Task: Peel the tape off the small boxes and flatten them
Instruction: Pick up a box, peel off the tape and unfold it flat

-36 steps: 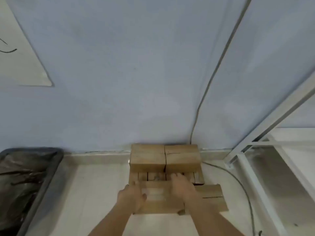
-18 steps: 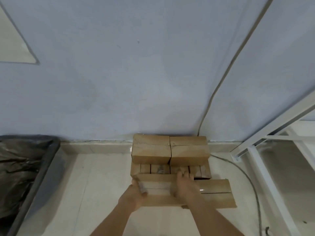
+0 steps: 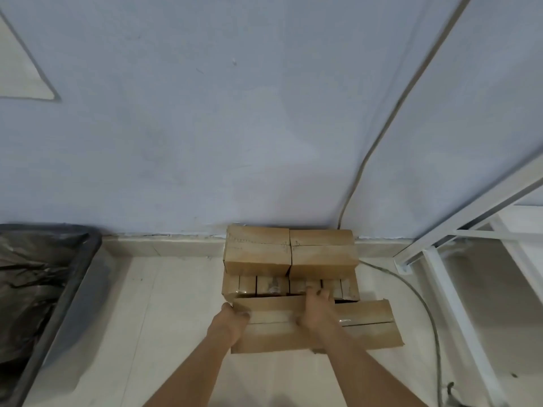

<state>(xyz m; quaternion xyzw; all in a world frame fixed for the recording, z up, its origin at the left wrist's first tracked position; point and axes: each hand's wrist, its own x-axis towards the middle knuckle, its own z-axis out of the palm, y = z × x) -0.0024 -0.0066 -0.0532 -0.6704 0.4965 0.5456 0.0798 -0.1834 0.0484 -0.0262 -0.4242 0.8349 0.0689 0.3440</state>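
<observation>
Boxes [image 3: 289,254] – matt brown cardboard, front one [image 3: 367,324] with glossy clear tape. Floor [image 3: 176,318] smooth cream tile, wall [image 3: 235,127] matt paint, frame [image 3: 458,292] white painted metal, bin liner [image 3: 32,274] shiny black plastic.

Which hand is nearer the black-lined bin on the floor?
Left. The left hand grips the near brown cardboard box at its end facing the black-lined bin; the right hand holds the box farther from it.

A storeroom corner: stacked cardboard boxes [image 3: 289,254], white metal rack [image 3: 458,230], tiled floor [image 3: 176,318].
</observation>
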